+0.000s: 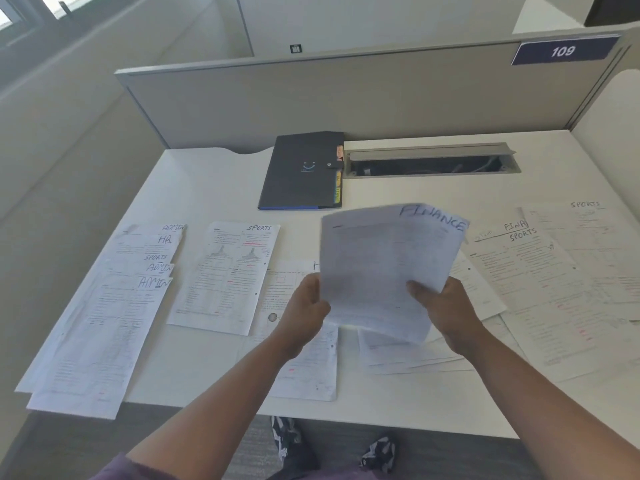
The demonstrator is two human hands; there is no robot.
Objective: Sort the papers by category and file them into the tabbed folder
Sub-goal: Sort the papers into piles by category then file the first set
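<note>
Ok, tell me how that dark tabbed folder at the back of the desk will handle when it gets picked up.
The tabbed folder lies flat and thin, so it is probably light. Its cover looks smooth, perhaps somewhat slippery. The snap strap appears fastened, so it should stay shut when lifted; its coloured tabs stick out on the right edge and might bend.

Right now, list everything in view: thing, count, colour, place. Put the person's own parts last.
FINANCE papers: a few sheets, white, lifted above desk centre, held in both hands.
Left stack: several overlapping sheets, white, headed ADMIN, HR, SPORTS, desk's left edge.
SPORTS sheet: one, white with red marks, left of centre.
Centre sheets: a few, white, under the hands; count unclear.
Right spread: several overlapping sheets, white, headed SPORTS and FINA-, desk's right.
Tabbed folder: one, black, coloured tabs, shut, desk's back.
Cable tray: one, grey, open, right of folder.
Desk: one, white.
Sign 109: one, dark blue, on partition.
Left hand: grips papers' left edge.
Right hand: grips their right edge.
</note>
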